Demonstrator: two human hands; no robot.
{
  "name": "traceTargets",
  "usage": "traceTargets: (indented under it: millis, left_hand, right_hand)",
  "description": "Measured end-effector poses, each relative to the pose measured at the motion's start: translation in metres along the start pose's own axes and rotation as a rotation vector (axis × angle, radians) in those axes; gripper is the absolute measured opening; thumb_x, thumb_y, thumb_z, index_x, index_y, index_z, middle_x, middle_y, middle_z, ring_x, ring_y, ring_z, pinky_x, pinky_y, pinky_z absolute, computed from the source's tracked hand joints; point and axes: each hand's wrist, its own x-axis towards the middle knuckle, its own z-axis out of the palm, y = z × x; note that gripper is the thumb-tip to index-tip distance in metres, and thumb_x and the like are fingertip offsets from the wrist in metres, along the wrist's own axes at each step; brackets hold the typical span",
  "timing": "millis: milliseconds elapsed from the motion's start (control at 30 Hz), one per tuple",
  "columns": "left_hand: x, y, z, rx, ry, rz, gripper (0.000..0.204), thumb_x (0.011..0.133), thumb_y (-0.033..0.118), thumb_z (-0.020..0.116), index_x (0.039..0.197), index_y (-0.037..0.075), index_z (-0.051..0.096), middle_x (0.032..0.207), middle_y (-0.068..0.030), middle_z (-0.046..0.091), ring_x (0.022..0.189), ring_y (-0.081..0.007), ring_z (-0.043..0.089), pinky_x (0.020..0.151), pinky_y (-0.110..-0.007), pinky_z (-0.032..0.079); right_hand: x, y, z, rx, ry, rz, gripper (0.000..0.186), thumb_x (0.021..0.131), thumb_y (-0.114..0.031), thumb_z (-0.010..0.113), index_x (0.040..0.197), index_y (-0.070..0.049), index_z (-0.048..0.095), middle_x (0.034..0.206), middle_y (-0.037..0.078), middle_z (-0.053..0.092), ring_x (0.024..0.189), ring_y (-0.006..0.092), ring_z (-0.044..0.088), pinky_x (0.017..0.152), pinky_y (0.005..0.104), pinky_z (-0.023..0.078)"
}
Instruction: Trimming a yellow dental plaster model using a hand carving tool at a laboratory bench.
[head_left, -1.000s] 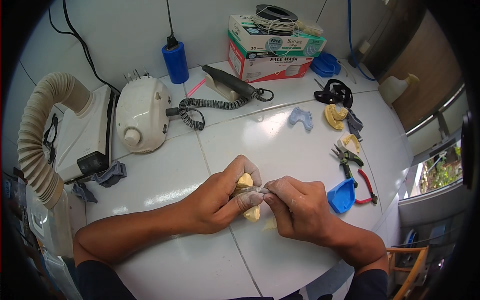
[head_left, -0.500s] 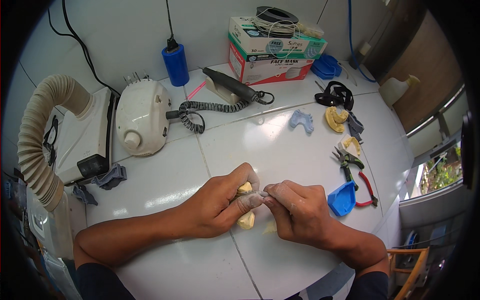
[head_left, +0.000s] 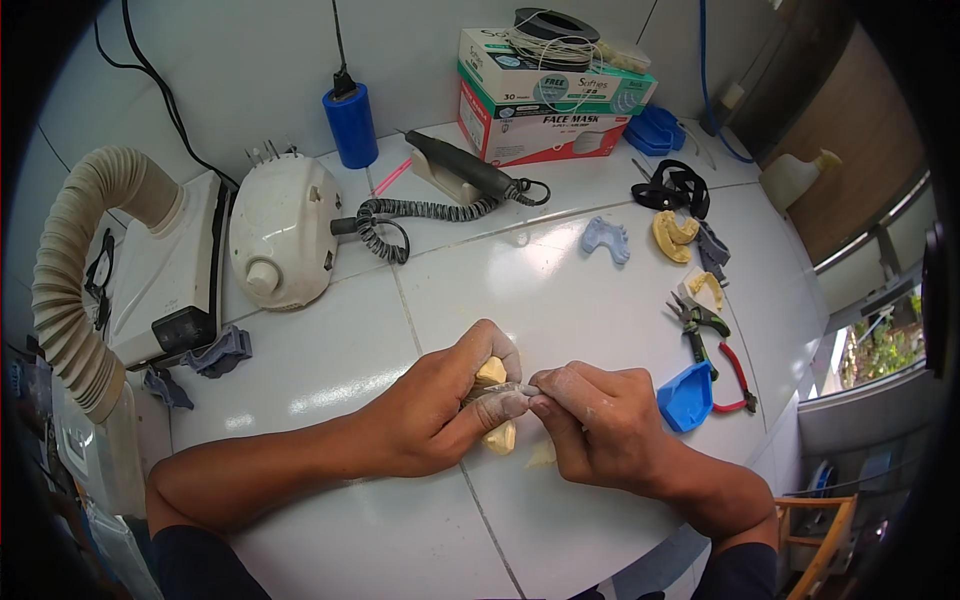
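My left hand (head_left: 435,405) is wrapped round a yellow plaster dental cast (head_left: 499,438). Its two pale yellow ends show above and below my thumb; the middle is hidden. Close against it on the right, my right hand (head_left: 600,415) pinches a thin greyish tool (head_left: 515,389) that lies across the cast by my left thumb. Most of that tool is covered by my fingers, so its exact kind is unclear. Whitish dust coats the fingertips of both hands. Pale yellow crumbs (head_left: 541,455) lie on the white tiled table (head_left: 330,545) just below the hands.
At left stand a ribbed suction hose (head_left: 55,270) and a white control unit (head_left: 285,235). A black handpiece (head_left: 460,165) rests in its holder behind. Mask boxes (head_left: 545,135) are stacked at the back. A blue impression (head_left: 605,240), pliers (head_left: 697,318) and a blue mould (head_left: 686,397) lie rightward.
The lower end of the plaster cast has shifted slightly up and to the right, and my left hand has tilted a little with it. My right hand keeps its pinch nearly in place.
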Motion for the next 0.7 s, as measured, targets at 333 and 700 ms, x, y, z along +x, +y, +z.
traceTargets:
  millis: [333, 700]
  left_hand:
    - [0.0005, 0.0002, -0.0017, 0.034, -0.008, 0.008, 0.023, 0.118, 0.027, 0.06, 0.121, 0.006, 0.049, 0.084, -0.0045, 0.062, 0.075, -0.0105, 0.055, 0.067, -0.03, 0.044]
    - [-0.0005, 0.0028, 0.0018, 0.067, 0.022, 0.006, 0.024, 0.117, 0.027, 0.061, 0.12, 0.006, 0.049, 0.081, -0.0052, 0.061, 0.073, -0.0111, 0.054, 0.066, -0.031, 0.043]
  right_hand:
    - [-0.0007, 0.0017, 0.0041, 0.014, 0.054, -0.012, 0.008, 0.098, -0.007, 0.079, 0.101, -0.005, 0.072, 0.076, 0.007, 0.066, 0.054, 0.0259, 0.064, 0.047, 0.0387, 0.047]
    - [-0.0006, 0.0025, 0.0021, 0.012, 0.069, -0.018, 0.008, 0.097, -0.007, 0.079, 0.099, -0.004, 0.072, 0.074, 0.007, 0.064, 0.053, 0.0253, 0.063, 0.046, 0.0388, 0.046]
